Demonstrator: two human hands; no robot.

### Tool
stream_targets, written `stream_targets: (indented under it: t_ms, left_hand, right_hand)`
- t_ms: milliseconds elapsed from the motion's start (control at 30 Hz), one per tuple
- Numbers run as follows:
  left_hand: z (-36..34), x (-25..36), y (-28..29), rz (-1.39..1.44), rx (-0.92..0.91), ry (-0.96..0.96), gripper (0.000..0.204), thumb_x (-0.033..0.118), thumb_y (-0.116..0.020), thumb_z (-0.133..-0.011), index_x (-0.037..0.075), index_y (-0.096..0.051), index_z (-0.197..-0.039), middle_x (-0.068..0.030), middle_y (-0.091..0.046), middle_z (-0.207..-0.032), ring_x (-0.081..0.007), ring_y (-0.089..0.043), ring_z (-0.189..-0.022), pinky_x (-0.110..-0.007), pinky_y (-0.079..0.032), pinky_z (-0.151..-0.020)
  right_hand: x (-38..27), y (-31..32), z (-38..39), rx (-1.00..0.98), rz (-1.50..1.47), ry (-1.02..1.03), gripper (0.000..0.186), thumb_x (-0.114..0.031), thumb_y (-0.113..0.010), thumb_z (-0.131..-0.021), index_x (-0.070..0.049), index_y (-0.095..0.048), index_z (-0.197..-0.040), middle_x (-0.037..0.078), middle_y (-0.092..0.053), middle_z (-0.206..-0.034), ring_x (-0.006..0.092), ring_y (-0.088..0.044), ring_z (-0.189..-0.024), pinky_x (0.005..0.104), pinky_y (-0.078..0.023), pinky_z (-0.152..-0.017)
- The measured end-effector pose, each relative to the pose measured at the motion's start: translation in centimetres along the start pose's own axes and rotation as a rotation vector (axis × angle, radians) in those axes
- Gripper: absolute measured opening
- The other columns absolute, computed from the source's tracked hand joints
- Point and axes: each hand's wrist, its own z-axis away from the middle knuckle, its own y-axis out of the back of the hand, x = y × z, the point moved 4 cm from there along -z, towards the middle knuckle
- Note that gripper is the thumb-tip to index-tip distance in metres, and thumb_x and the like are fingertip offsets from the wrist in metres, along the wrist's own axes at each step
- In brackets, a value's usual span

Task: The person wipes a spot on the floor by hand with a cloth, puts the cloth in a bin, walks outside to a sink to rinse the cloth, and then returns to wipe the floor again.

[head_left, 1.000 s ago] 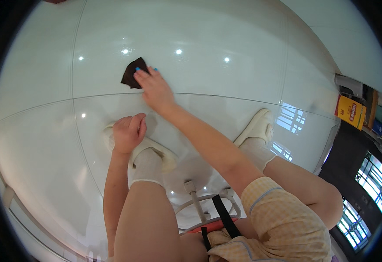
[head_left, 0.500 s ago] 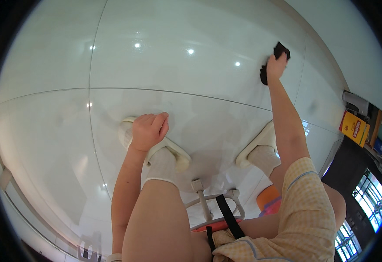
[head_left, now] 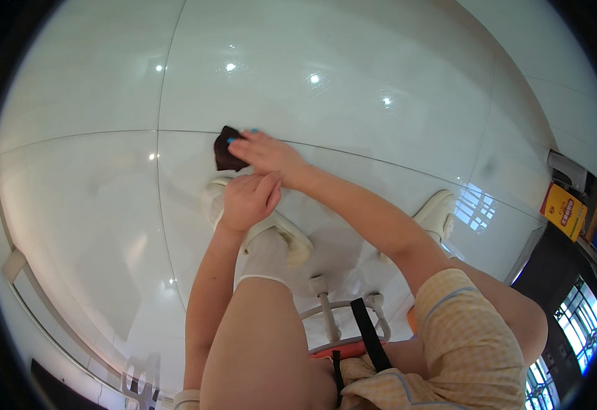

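A dark brown cloth [head_left: 228, 152] lies crumpled on the pale glossy floor tiles [head_left: 278, 89], over the seam between two of them. My right hand [head_left: 269, 154] presses down on it, fingers reaching across its right side, with blue showing on the nails. Just below, my left hand [head_left: 249, 200] is curled into a loose fist above my left slipper [head_left: 292, 246], and nothing shows in it. In the picture the left fist overlaps the edge of the right wrist; whether they touch I cannot tell.
My right slipper [head_left: 436, 215] stands on the floor to the right. Between my legs are a low stool's grey legs [head_left: 324, 307] and a hanging black strap [head_left: 370, 335]. At the right edge, a yellow box [head_left: 563, 210] sits beside a white wall panel.
My right hand has swept the cloth from the far right across the floor to the left, near my left hand. The left fist keeps its shape and place over the slipper.
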Motion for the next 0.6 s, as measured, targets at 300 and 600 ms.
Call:
stream_targets:
  t_ms: [300, 600]
  left_hand:
    - [0.4, 0.1, 0.6, 0.025, 0.000, 0.024, 0.014, 0.004, -0.061, -0.067, 0.009, -0.056, -0.079, -0.0017, -0.046, -0.050, -0.0184, -0.046, -0.042, -0.030, -0.037, -0.041]
    - [0.9, 0.3, 1.6, 0.054, -0.017, 0.019, 0.013, 0.004, -0.062, -0.065, 0.009, -0.056, -0.076, -0.0018, -0.046, -0.051, -0.0183, -0.048, -0.045, -0.030, -0.038, -0.040]
  right_hand:
    - [13.8, 15.2, 5.0, 0.638, 0.066, -0.868, 0.047, -0.003, -0.038, -0.079, 0.003, -0.036, -0.126, 0.017, -0.040, -0.129, 0.0303, -0.036, -0.121, 0.0339, -0.028, -0.100]
    - [13.1, 5.6, -10.9, 0.274, 0.340, -0.467, 0.051, -0.015, -0.049, -0.075, -0.001, -0.038, -0.123, 0.022, -0.042, -0.124, 0.0381, -0.035, -0.117, 0.0435, -0.031, -0.098]
